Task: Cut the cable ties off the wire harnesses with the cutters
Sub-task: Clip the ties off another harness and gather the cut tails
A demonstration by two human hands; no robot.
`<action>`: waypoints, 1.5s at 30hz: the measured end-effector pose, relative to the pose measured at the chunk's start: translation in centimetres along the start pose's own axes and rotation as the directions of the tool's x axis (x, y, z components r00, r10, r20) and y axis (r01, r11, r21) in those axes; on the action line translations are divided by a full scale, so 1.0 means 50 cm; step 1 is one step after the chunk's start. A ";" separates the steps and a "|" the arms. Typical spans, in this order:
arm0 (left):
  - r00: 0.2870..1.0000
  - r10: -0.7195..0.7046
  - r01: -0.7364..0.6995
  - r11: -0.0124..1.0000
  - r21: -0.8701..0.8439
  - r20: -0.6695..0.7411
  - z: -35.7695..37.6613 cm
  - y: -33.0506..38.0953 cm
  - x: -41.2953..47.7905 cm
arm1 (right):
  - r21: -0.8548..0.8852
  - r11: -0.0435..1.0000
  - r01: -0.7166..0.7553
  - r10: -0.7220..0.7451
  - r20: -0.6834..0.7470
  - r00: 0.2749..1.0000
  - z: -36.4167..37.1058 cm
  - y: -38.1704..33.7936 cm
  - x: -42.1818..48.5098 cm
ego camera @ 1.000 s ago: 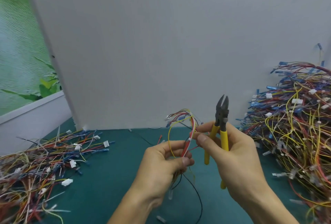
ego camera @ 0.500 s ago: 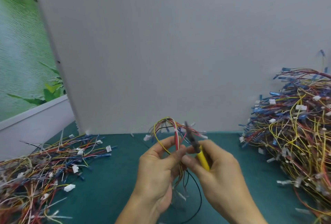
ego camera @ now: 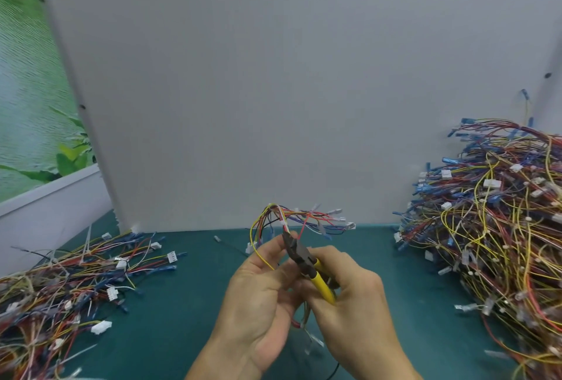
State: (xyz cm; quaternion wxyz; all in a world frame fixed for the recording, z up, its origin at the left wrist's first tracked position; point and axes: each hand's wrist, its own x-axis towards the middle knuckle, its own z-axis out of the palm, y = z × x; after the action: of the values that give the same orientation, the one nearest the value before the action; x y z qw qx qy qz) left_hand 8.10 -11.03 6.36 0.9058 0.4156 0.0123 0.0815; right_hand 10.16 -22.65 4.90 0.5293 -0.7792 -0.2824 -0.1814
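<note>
Harness piles, two: right pile (ego camera: 498,227) runs off the frame edge, left pile (ego camera: 60,291) lies lower; bare green mat (ego camera: 188,325) between. Left hand (ego camera: 261,297) grips one harness (ego camera: 281,217) above mid-mat. Right hand (ego camera: 355,309) grips one cutters (ego camera: 307,264), nose against the wires.

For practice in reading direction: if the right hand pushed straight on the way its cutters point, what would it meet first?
Probably the wire harness held in the left hand. The cutters gripped by the right hand point up and left, with the tip apparently right at that bundle, though depth is unclear.
</note>
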 end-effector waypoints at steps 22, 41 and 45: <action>0.924 0.367 -0.246 0.780 0.576 -0.102 -0.047 0.043 0.009 | -0.233 0.955 0.186 -0.087 0.379 0.922 -0.076 0.003 0.024; 0.959 -0.143 -0.039 0.788 0.615 0.244 -0.036 0.058 -0.025 | -0.184 0.983 -0.018 -0.009 -0.146 0.989 -0.146 -0.040 0.051; 0.923 0.005 -0.211 0.843 0.495 0.385 -0.028 0.092 -0.035 | -0.199 0.977 0.083 -0.134 -0.261 0.956 -0.242 -0.130 0.099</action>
State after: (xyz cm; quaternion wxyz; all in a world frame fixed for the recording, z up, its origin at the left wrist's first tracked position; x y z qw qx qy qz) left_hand 5.61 -7.32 8.85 0.7365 0.6556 -0.1598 0.0474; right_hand 10.07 -30.83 16.98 0.4773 -0.7760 -0.2313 -0.3413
